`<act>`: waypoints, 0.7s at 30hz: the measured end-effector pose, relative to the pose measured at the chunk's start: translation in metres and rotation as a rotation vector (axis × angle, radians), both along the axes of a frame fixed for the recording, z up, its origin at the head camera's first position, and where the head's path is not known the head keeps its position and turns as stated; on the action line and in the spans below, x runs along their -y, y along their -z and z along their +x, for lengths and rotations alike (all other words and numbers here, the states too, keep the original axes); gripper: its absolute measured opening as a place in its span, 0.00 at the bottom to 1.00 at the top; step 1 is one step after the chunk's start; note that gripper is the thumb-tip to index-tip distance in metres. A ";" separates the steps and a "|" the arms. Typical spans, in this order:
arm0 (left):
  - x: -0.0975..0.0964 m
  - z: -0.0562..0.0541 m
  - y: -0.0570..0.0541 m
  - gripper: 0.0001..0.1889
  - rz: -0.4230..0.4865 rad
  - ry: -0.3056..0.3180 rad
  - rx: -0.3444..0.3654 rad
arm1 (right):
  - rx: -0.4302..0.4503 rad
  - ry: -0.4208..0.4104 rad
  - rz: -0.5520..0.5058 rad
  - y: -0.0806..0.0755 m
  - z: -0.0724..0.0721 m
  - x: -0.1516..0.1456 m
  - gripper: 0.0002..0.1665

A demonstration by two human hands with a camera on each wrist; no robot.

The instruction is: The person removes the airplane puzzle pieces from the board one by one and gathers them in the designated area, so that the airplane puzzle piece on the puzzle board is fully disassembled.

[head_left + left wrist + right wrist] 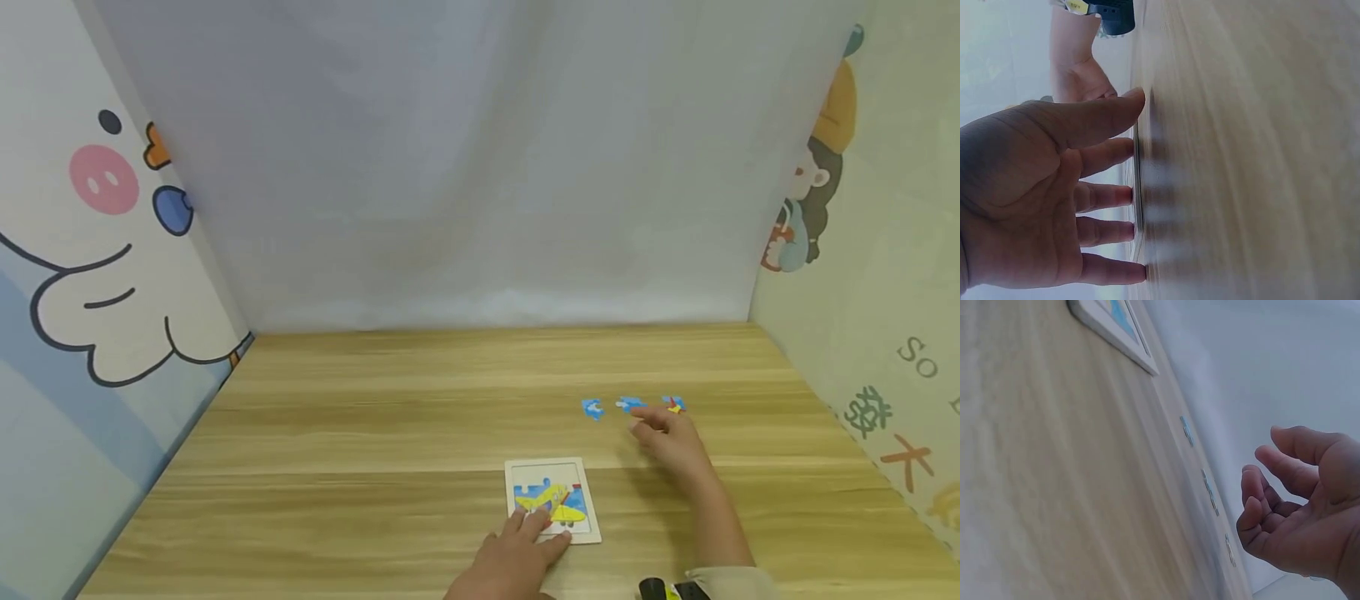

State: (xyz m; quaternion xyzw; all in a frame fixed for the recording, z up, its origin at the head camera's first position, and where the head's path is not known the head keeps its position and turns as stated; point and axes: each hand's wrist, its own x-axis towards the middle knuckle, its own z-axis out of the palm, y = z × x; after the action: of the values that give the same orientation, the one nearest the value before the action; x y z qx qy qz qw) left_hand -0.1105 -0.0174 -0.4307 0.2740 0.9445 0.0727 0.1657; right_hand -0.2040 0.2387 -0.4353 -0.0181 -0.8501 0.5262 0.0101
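A cartoon wall panel [45, 167] is filling the left of the frame, a pale backdrop [480, 167] is hanging across the upper middle, and a wood-grain table [337, 450] is spreading below it. At lower centre, your left hand [510, 554] is resting with straight, parted fingers on the lower part of a cream puzzle tray [587, 538], where yellow-and-blue plane pieces [567, 515] are filling only part of the recess. Further right and higher, three loose pieces are lying flat in a row: a left piece [592, 408], a middle piece [632, 404] and a right piece [673, 403]. Your right hand [671, 442] is hovering near the last two, its fingers loosely bent, thumb and forefinger apart, with nothing showing between them; you cannot tell from the head view whether a fingertip is touching the middle piece. These pieces are looking thin, light and stiff, probably card or thin wood, with narrow tabs that could be bending or chipping; you would best be pinching opposite edges of the body, sparing the tabs. The tray is looking light enough to be sliding, so flat fingertips on its rim are suiting it. At far right, a printed wall [915, 275] is closing the frame.
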 end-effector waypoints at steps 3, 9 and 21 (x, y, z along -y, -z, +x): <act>0.002 0.003 -0.001 0.35 0.038 -0.016 0.029 | -0.025 -0.008 -0.001 0.001 -0.002 0.006 0.22; 0.006 0.005 -0.002 0.35 0.081 -0.016 0.063 | -0.012 -0.026 -0.059 0.003 -0.003 0.013 0.21; 0.002 0.002 0.000 0.32 0.049 0.002 0.040 | 0.036 -0.075 -0.042 0.003 0.001 0.028 0.21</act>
State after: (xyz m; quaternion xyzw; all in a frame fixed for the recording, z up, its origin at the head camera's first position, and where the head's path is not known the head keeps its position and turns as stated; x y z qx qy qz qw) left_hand -0.1090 -0.0190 -0.4312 0.2777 0.9387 0.1008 0.1778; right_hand -0.2035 0.2108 -0.4379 0.0042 -0.8390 0.5436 -0.0255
